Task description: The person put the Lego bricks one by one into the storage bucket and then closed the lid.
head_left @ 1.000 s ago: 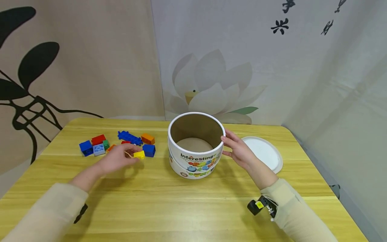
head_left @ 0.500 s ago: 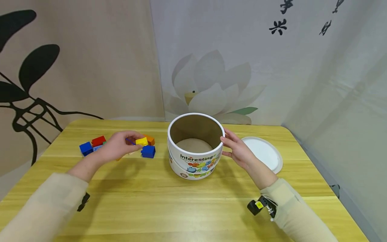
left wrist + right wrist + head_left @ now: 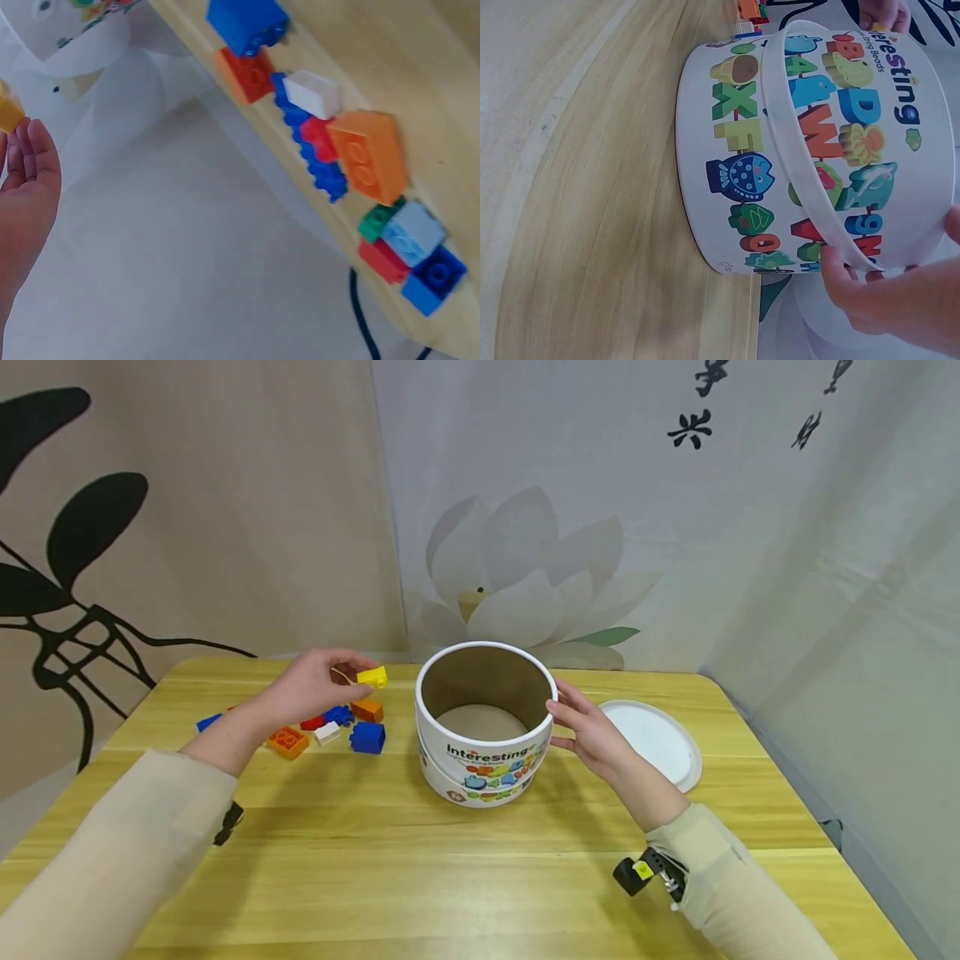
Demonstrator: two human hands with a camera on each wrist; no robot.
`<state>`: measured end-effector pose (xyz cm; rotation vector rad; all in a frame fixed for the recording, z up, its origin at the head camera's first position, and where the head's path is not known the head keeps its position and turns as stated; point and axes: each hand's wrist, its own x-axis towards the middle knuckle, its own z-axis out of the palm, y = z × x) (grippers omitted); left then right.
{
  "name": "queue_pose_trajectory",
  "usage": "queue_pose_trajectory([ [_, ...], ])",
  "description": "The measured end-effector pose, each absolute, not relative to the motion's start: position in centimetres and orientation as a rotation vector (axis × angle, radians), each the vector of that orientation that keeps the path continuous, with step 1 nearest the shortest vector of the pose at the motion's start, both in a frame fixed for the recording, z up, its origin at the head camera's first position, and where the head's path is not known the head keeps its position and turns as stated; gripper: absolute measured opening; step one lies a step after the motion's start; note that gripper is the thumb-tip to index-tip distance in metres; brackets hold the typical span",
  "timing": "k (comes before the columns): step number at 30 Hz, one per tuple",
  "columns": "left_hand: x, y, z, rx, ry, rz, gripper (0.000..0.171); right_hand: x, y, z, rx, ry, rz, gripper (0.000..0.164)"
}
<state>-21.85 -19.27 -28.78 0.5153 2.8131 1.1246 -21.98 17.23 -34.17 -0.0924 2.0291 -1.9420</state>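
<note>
My left hand (image 3: 318, 681) pinches a yellow toy brick (image 3: 372, 677) between thumb and fingers, lifted above the other bricks and left of the bucket. At the left wrist view's edge the same yellow brick (image 3: 9, 111) shows at the fingertips. A white round bucket (image 3: 480, 768) with printed letters and animals stands upright, its mouth facing up and its floor bare. My right hand (image 3: 596, 735) holds the bucket's right side, thumb at the rim. In the right wrist view, fingers (image 3: 841, 281) lie against the wall by the white handle (image 3: 802, 172).
Below my left hand lie an orange brick (image 3: 288, 742), a white brick (image 3: 327, 732), a blue brick (image 3: 367, 737) and several others, some hidden by the arm. A white round lid (image 3: 652, 743) lies right of the bucket. A printed curtain hangs behind the table.
My left hand has risen with the yellow brick and moved away from me and slightly right, over the brick pile. The right hand and bucket stay in place.
</note>
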Motion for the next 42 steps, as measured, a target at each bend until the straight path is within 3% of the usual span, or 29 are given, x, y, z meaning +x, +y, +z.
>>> queue_pose_trajectory([
  [12,-23.3,-15.3,-26.9,0.590,2.795,1.132,0.034,-22.0,17.3,-34.2,-0.083,2.035,-1.947,0.055],
  [26,-24.6,-11.7,-28.0,0.707,2.709,1.191,0.034,-22.2,16.9,-34.2,-0.099,2.034,-1.952,0.056],
  [42,-24.6,-14.3,-29.9,0.636,2.746,1.355,0.037,-21.9,17.3,-34.2,-0.091,2.058,-1.940,0.055],
])
